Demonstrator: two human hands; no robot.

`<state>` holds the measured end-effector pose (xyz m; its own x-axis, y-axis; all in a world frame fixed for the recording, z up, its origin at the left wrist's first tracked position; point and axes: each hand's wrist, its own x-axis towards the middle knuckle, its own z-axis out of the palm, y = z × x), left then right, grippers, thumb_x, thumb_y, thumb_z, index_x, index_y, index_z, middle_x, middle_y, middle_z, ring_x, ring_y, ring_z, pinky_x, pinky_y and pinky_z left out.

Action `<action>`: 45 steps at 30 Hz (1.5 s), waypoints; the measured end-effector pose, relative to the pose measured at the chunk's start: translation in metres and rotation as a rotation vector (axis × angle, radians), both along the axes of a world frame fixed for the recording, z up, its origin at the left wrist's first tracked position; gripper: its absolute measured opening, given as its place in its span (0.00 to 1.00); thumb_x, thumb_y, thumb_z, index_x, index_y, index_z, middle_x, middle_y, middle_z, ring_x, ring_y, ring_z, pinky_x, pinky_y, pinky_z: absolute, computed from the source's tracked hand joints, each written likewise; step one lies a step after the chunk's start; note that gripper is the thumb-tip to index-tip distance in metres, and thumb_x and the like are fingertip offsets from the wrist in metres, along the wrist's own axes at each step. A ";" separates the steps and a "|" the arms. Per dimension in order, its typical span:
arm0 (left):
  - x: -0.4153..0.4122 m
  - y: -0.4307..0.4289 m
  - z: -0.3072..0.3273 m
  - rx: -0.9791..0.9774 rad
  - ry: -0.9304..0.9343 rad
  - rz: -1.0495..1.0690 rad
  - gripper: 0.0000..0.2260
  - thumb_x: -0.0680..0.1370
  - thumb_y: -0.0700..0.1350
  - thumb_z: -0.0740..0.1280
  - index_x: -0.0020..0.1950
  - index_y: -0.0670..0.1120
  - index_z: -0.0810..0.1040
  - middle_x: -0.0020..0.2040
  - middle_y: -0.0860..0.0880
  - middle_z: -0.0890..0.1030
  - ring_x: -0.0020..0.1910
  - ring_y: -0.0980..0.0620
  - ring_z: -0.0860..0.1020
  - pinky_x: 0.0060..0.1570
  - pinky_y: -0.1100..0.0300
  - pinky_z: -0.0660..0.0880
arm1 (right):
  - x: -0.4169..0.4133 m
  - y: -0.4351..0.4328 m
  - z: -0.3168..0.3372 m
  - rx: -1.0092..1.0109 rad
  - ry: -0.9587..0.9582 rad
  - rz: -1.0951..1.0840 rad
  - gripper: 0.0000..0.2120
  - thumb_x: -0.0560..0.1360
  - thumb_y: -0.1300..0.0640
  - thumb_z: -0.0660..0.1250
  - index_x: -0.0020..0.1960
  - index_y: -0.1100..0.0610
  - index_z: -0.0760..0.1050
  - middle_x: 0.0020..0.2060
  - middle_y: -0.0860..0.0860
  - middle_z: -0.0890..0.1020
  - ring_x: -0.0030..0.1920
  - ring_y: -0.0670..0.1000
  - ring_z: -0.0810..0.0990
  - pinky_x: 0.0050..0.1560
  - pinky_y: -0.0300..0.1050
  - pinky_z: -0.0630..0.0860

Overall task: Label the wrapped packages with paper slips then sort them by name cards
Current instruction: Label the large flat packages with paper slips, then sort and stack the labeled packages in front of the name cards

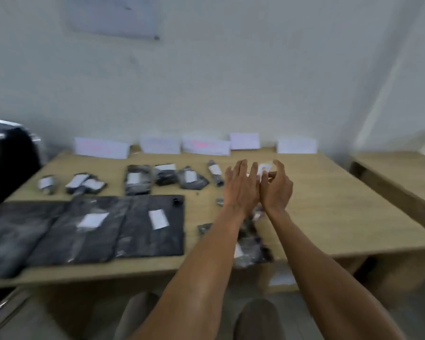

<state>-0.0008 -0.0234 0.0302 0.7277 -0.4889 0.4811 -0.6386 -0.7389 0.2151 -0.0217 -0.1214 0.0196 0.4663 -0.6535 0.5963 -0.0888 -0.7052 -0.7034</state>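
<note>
Small paper slip (265, 168) held up over the tabletop (329, 204).
Seemingly pinched at the fingertips of the right hand's (276, 190) curled grip; left hand (242, 186) alongside, fingers straight; wrapped packages (138, 180) lying further left.

Beyond your fingers (242, 168) rises a pale wall (231, 82) with a whiteboard (113, 15); under them a wooden desk (329, 204), another desk (390, 173) to their right.
</note>
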 end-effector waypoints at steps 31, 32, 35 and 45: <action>-0.011 0.507 -0.046 -0.152 0.177 0.969 0.13 0.79 0.48 0.59 0.59 0.49 0.79 0.63 0.49 0.77 0.64 0.47 0.73 0.68 0.44 0.61 | 0.048 0.515 -0.019 -0.328 0.468 0.847 0.11 0.72 0.48 0.72 0.53 0.50 0.79 0.55 0.52 0.78 0.57 0.56 0.75 0.56 0.50 0.75; -0.011 0.508 -0.047 -0.174 0.173 0.964 0.14 0.79 0.49 0.59 0.60 0.49 0.79 0.63 0.49 0.77 0.64 0.47 0.72 0.68 0.44 0.60 | 0.048 0.515 -0.019 -0.379 0.478 0.835 0.14 0.73 0.45 0.71 0.57 0.48 0.78 0.60 0.53 0.74 0.60 0.57 0.72 0.60 0.52 0.72; -0.014 0.509 -0.048 -0.191 0.165 0.960 0.16 0.79 0.49 0.58 0.63 0.49 0.77 0.65 0.49 0.75 0.66 0.48 0.71 0.69 0.45 0.59 | 0.048 0.508 -0.024 -0.531 0.530 0.894 0.14 0.78 0.42 0.63 0.60 0.44 0.79 0.70 0.55 0.66 0.68 0.59 0.63 0.68 0.58 0.62; -0.019 0.507 -0.049 -0.208 0.189 0.979 0.17 0.77 0.49 0.59 0.64 0.52 0.78 0.66 0.54 0.74 0.66 0.51 0.70 0.68 0.45 0.57 | 0.047 0.499 -0.037 -0.614 0.629 0.976 0.20 0.83 0.48 0.46 0.69 0.48 0.70 0.75 0.52 0.63 0.75 0.58 0.57 0.72 0.67 0.50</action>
